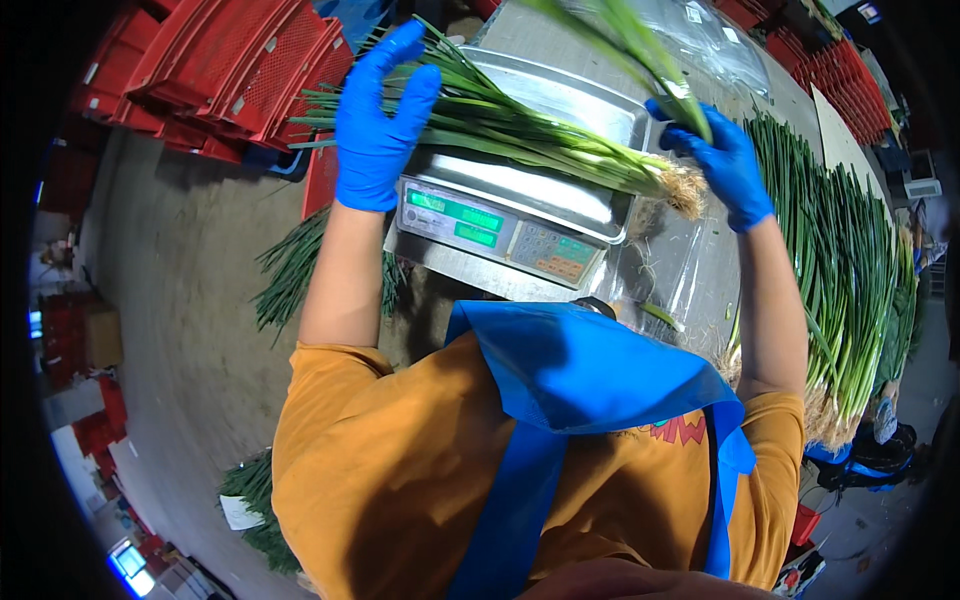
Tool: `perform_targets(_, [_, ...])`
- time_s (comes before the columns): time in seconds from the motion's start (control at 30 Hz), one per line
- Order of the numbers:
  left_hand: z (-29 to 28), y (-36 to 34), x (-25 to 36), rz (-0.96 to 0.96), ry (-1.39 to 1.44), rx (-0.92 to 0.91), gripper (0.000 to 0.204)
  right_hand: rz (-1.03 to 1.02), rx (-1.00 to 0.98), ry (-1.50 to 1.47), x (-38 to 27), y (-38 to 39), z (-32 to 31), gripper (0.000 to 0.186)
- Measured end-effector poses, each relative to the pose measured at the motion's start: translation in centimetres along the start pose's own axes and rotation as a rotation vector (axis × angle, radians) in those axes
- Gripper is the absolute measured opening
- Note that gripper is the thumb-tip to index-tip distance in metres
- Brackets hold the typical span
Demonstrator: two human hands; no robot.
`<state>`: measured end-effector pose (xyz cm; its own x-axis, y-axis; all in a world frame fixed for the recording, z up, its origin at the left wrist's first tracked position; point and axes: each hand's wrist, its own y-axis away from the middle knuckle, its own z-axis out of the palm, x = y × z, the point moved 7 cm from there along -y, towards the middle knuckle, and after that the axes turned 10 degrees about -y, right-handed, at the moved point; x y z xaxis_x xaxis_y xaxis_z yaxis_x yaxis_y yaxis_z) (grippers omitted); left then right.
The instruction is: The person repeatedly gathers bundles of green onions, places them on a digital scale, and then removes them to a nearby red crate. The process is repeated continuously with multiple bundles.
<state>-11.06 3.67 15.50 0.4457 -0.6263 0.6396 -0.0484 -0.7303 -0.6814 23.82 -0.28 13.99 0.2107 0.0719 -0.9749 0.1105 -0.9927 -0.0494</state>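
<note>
A bunch of green onions [540,135] lies across the steel pan [500,180] of a digital scale [512,236], its roots to the right and its leaves to the left. My left hand [375,135], in a blue glove, is raised over the leaf end with thumb and fingers apart; whether it touches the leaves I cannot tell. In my right hand [725,165], also gloved in blue, a few loose green onion stalks [650,55] are gripped near their lower ends. They slant up and left past the top edge of the view, above the far side of the pan.
Many more green onions [825,260] are heaped along the right of the table [660,255], roots toward me. Clear plastic sheeting [705,40] lies at the back. Red crates [215,75] are stacked at the far left. Other green bundles [290,270] sit low at the left.
</note>
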Motion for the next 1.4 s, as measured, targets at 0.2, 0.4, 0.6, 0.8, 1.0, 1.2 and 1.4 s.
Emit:
perform_targets(0.2, [4.4,6.5,-3.2,-0.010,-0.216,-0.137,0.019,-0.118,-0.174,0.679,9.7,-1.4,0.7,0.031])
perform_targets(0.4, [7.4,7.0,1.1,0.208,-0.284,-0.230,0.030,-0.219,-0.267,0.601,8.0,-0.6,1.9,0.043])
perform_targets(0.6, [12.2,2.6,4.0,0.531,-0.476,-0.340,0.072,-0.331,-0.251,0.806,7.6,0.3,2.9,0.045])
perform_targets(0.8, [17.6,3.3,-3.0,0.420,-0.737,-1.005,0.091,-0.236,-0.285,0.747,7.9,0.6,2.9,0.055])
perform_targets(1.0, [17.2,3.5,-3.1,0.314,-0.709,-1.034,0.094,-0.166,-0.263,0.767,7.7,0.2,2.7,0.066])
perform_targets(1.2, [14.4,1.3,-2.9,0.215,-0.397,-0.932,0.088,-0.266,-0.238,0.777,4.7,1.0,1.9,0.096])
perform_targets(1.4, [8.9,-3.0,-2.4,0.320,-0.373,-0.599,0.084,-0.427,0.002,0.793,0.2,2.4,-1.4,0.103])
